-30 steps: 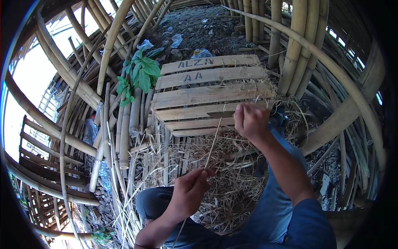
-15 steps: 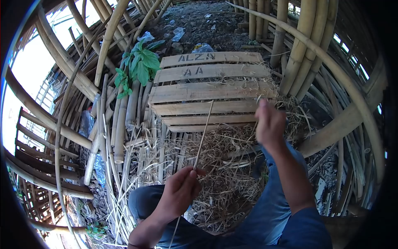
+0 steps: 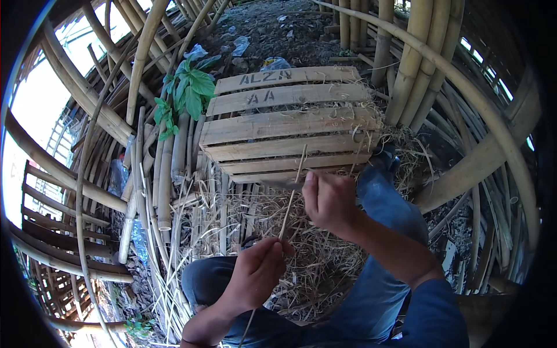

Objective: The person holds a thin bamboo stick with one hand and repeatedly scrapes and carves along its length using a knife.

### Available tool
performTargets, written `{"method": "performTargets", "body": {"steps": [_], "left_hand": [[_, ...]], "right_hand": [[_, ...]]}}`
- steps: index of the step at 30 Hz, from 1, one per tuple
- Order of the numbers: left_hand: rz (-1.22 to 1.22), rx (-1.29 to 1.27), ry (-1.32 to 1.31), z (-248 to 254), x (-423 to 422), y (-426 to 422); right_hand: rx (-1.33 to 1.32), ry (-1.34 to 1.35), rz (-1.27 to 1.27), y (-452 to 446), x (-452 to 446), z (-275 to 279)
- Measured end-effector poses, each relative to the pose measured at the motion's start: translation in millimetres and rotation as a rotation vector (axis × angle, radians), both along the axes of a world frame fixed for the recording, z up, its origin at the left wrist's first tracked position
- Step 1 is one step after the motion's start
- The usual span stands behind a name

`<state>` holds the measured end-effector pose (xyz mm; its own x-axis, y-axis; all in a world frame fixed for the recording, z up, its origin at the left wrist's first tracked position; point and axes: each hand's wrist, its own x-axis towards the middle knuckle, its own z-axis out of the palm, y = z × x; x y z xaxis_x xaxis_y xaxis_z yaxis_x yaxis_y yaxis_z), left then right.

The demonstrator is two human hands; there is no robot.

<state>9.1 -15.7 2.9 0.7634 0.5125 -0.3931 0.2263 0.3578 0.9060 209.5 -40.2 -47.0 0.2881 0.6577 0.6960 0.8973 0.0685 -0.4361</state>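
Near side of crate [image 3: 284,123]: L hand [image 3: 259,275] clamped on strip [image 3: 289,209], R hand [image 3: 332,201] closed on knife [image 3: 281,184]. Strip prob. light, springy; hold approx. mid-length, clear of knife.

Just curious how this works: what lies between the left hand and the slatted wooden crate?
In the head view, pale shavings lie there, with the thin strip from the left hand and a blurred knife blade above them.
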Motion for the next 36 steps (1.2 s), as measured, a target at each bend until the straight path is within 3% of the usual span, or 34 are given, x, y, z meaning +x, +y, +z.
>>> {"method": "performTargets", "body": {"steps": [8, 10, 12, 16, 18, 20, 21, 22, 25, 28, 32, 33, 35, 36], "left_hand": [[-0.001, 0.170, -0.015, -0.6, -2.3, -4.3], [0.030, 0.137, -0.006, -2.2, -3.0, -4.2], [0.025, 0.151, -0.004, 1.2, -4.4, -6.3], [-0.060, 0.189, -0.010, 6.7, -8.2, -13.4], [-0.071, 0.224, -0.058, 7.2, -7.6, -15.0], [-0.082, 0.244, -0.078, 9.4, -9.1, -13.6], [-0.081, 0.167, -0.066, 13.2, -7.1, -8.9], [-0.076, 0.092, -0.062, 15.3, -6.3, -5.9], [0.056, 0.107, -0.166, -0.1, -3.5, -0.9], [0.068, 0.175, -0.125, -2.3, -2.5, 1.9], [0.083, 0.203, -0.016, -4.0, -2.6, 4.1], [0.097, 0.200, -0.036, -5.2, -1.4, 4.2], [0.108, 0.198, -0.056, -6.4, -0.4, 4.5], [0.111, 0.161, -0.080, -6.6, -0.3, 5.0]], "right_hand": [[0.017, -0.011, -0.092, 5.7, 6.5, 2.2], [0.145, -0.144, -0.065, 10.2, 6.9, -5.3], [0.111, -0.239, -0.091, 9.1, 17.9, -3.5], [-0.073, -0.112, -0.238, 14.8, 39.3, 2.2], [-0.014, -0.207, -0.204, 14.0, 23.5, -3.3], [-0.056, -0.132, -0.259, 17.6, 15.5, -13.3], [-0.270, 0.108, -0.305, 22.5, 26.1, -17.5], [-0.272, 0.107, -0.301, 24.3, 34.4, -14.3], [-0.100, 0.688, -0.300, 23.3, 49.7, -0.6], [0.100, 0.715, -0.077, 10.5, 32.1, -0.9], [0.131, 0.386, 0.214, -4.3, -1.2, 4.3], [0.130, 0.390, 0.219, -4.7, -7.0, 6.4], [0.093, 0.059, 0.356, -5.2, -13.7, 10.2], [0.095, 0.060, 0.354, -5.4, -14.7, 11.5]]}}
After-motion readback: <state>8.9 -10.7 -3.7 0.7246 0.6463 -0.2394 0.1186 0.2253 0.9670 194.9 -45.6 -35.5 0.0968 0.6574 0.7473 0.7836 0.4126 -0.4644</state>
